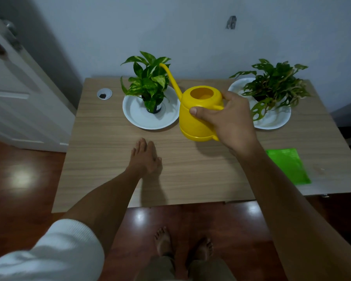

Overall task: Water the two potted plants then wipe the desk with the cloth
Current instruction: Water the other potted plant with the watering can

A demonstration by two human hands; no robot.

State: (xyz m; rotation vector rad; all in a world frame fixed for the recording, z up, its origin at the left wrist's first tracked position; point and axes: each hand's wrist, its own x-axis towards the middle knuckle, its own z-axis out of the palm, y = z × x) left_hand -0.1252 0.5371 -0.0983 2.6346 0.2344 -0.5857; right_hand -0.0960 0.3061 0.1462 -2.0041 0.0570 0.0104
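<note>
We look down on a light wooden desk (114, 159) set against a pale wall. Our right hand (229, 122) grips the handle of a yellow watering can (195, 118), fingers wrapped around it and thumb pressed along the can's side; the can sits in the middle of the desk's back half, its long spout reaching up into the leaves of the left potted plant (148, 78). That plant stands in a white saucer (136, 116). The right potted plant (272, 86) stands in another white dish (276, 121), just beyond our knuckles. Our left hand (145, 157) lies flat on the desk, fingers straight and together, holding nothing. A green cloth (288, 165) lies near the desk's right edge.
</note>
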